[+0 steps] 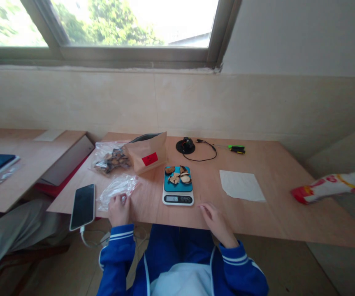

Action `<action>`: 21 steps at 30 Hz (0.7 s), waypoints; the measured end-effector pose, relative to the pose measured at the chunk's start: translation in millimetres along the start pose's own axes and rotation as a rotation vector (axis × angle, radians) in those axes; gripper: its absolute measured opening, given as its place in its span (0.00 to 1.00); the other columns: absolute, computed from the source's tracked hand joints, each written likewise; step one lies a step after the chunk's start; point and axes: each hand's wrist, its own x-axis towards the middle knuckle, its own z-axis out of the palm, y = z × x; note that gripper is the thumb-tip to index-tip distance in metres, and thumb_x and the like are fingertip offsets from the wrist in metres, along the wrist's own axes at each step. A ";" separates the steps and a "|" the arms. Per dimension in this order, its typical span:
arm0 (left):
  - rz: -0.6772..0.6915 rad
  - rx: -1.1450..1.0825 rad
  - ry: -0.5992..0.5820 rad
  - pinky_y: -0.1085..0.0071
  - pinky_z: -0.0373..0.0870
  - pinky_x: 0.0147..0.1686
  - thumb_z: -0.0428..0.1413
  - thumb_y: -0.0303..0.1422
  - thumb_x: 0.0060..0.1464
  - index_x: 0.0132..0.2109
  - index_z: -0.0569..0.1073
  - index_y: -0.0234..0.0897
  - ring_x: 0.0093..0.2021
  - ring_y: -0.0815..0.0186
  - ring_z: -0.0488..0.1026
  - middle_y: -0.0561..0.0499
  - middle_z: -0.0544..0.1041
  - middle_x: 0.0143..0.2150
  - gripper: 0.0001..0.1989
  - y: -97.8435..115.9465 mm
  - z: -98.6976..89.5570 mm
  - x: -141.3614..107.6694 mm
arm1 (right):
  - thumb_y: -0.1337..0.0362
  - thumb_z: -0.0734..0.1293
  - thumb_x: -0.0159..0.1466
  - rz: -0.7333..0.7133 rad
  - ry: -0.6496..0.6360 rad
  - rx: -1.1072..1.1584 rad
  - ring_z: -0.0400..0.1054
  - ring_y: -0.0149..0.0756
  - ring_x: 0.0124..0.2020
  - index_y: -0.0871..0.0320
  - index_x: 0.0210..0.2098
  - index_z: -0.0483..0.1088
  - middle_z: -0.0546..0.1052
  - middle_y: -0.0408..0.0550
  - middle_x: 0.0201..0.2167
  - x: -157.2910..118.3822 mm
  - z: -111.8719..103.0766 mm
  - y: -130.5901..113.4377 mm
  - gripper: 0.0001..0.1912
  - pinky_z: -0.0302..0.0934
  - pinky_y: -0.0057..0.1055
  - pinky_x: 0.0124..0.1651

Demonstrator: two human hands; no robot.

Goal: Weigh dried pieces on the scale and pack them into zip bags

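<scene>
- digital kitchen scale [179, 192], white with teal platform [179, 187]; centre of the clock face for this list; display [172, 199] lit, digits too small to read surely.
- dried mushroom slices [185, 178], pale with dark edges; lying on the platform.
- left hand [119, 207], between eight and nine o'clock; fingers curled at the near edge of a crumpled clear bag [115, 188]; whether they pinch it, cannot tell.
- right hand [214, 218], between four and five; fingers loosely bent, narrow gap at the thumb, just beside the scale.
- kraft pouch [140, 155], red label, upright, between ten and eleven.
- bag of dark dried pieces [113, 159], ten o'clock, just beside the pouch.
- smartphone [83, 205], between eight and nine, white cable [82, 234] plugged in.
- black round-based stand [185, 146], corded, twelve o'clock.
- green-and-black screwdriver handle [236, 148], two o'clock.
- white sheet [242, 186], three o'clock.
- red-and-white bottle [328, 188], three o'clock, well apart.
</scene>
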 end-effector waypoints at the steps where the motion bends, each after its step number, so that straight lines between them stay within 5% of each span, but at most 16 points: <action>1: 0.010 -0.038 -0.023 0.59 0.67 0.44 0.51 0.38 0.54 0.41 0.74 0.35 0.41 0.54 0.71 0.43 0.73 0.41 0.13 -6.4 -1.1 1.7 | 0.57 0.55 0.67 -0.001 0.000 0.001 0.71 0.42 0.42 0.57 0.37 0.72 0.77 0.53 0.38 0.1 0.4 -0.5 0.16 0.64 0.38 0.46; 7: 0.008 -0.204 -0.061 0.64 0.67 0.37 0.53 0.39 0.50 0.30 0.72 0.38 0.32 0.60 0.71 0.49 0.74 0.30 0.10 -10.0 -11.7 9.6 | 0.57 0.56 0.67 -0.027 -0.035 0.071 0.72 0.41 0.43 0.56 0.38 0.72 0.77 0.52 0.40 1.4 3.3 -18.3 0.16 0.65 0.37 0.47; 12: 0.097 -0.390 -0.027 0.70 0.63 0.29 0.54 0.43 0.52 0.29 0.71 0.39 0.24 0.67 0.65 0.54 0.71 0.25 0.12 38.0 -30.2 -13.6 | 0.54 0.56 0.68 -0.086 -0.092 0.235 0.71 0.39 0.47 0.56 0.42 0.72 0.77 0.51 0.43 11.6 13.6 -59.6 0.18 0.65 0.35 0.50; 17: 0.189 -0.731 -0.238 0.71 0.67 0.30 0.55 0.46 0.54 0.31 0.70 0.38 0.28 0.67 0.70 0.53 0.73 0.27 0.15 102.4 -41.1 -52.6 | 0.52 0.57 0.68 -0.108 -0.126 0.512 0.68 0.38 0.54 0.53 0.57 0.63 0.71 0.52 0.56 26.6 36.7 -105.4 0.21 0.66 0.36 0.53; 21: 0.172 -0.987 -0.491 0.71 0.70 0.30 0.55 0.47 0.53 0.30 0.67 0.37 0.28 0.67 0.72 0.53 0.72 0.27 0.17 127.8 -38.3 -62.7 | 0.50 0.56 0.68 -0.123 -0.149 0.655 0.67 0.38 0.56 0.52 0.57 0.62 0.72 0.50 0.55 29.8 46.9 -122.5 0.22 0.64 0.36 0.56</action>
